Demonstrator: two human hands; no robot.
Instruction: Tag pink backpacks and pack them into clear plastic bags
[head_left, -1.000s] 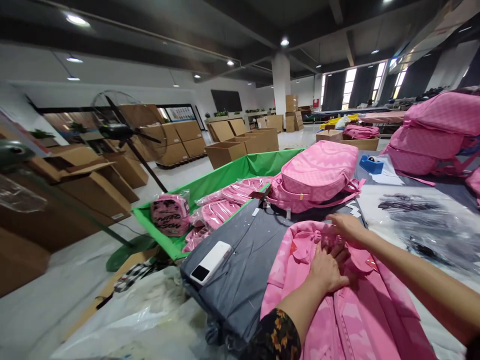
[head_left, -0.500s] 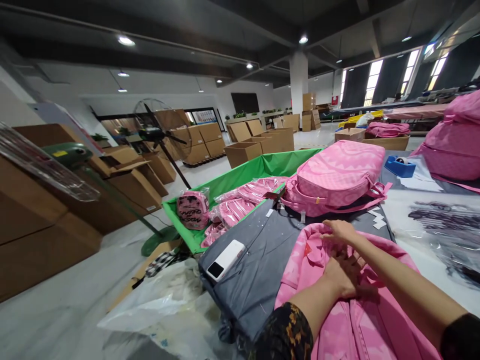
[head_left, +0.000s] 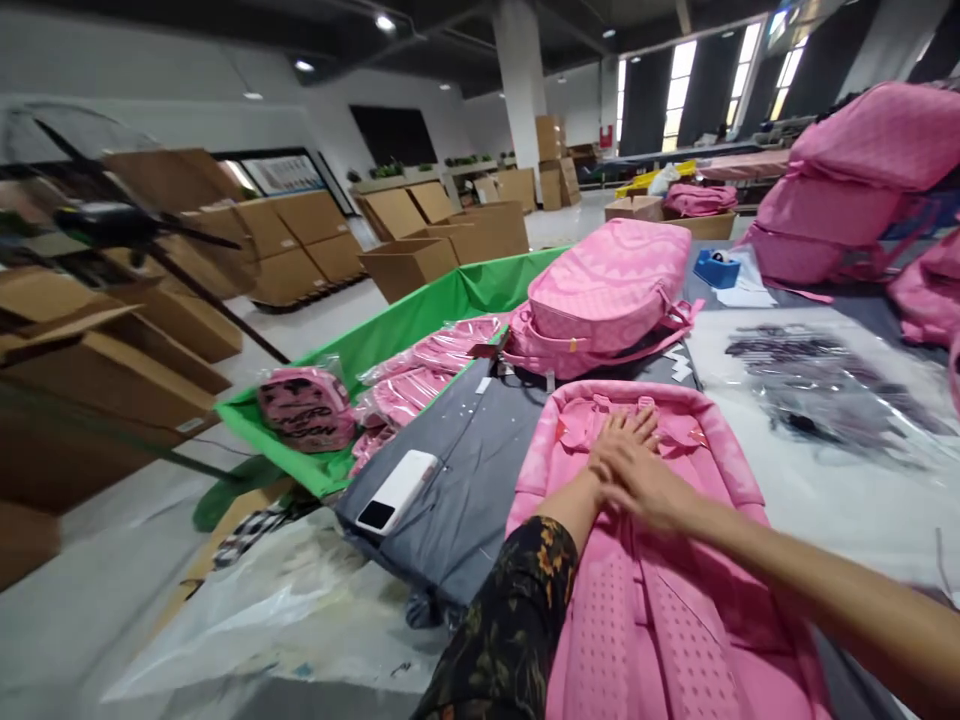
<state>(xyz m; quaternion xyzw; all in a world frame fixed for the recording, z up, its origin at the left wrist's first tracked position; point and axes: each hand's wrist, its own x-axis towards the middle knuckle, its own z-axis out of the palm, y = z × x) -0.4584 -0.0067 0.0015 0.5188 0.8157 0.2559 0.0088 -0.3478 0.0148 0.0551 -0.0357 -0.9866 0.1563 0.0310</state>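
Observation:
A pink backpack (head_left: 720,440) lies on the grey-covered table with its padded back and dotted shoulder straps (head_left: 600,620) facing up. My left hand (head_left: 628,432) presses flat on its upper back panel, fingers spread toward the top handle. Across the back of that hand, near the wrist, lies my right hand (head_left: 651,485), its fingers stretched out and partly blurred. Neither hand grips anything. Just beyond, a second pink backpack (head_left: 607,290) lies on the table.
To the left, a green bin (head_left: 450,290) holds pink bags in clear plastic. A white power bank (head_left: 401,490) lies near the table's left edge. Clear plastic bags (head_left: 832,390), a blue tape dispenser (head_left: 716,268) and stacked pink backpacks (head_left: 840,220) are on the right.
My right hand has moved from the backpack's top edge onto my left hand. The backpack's back now lies flatter and straighter. My view has turned right, bringing more stacked backpacks into sight.

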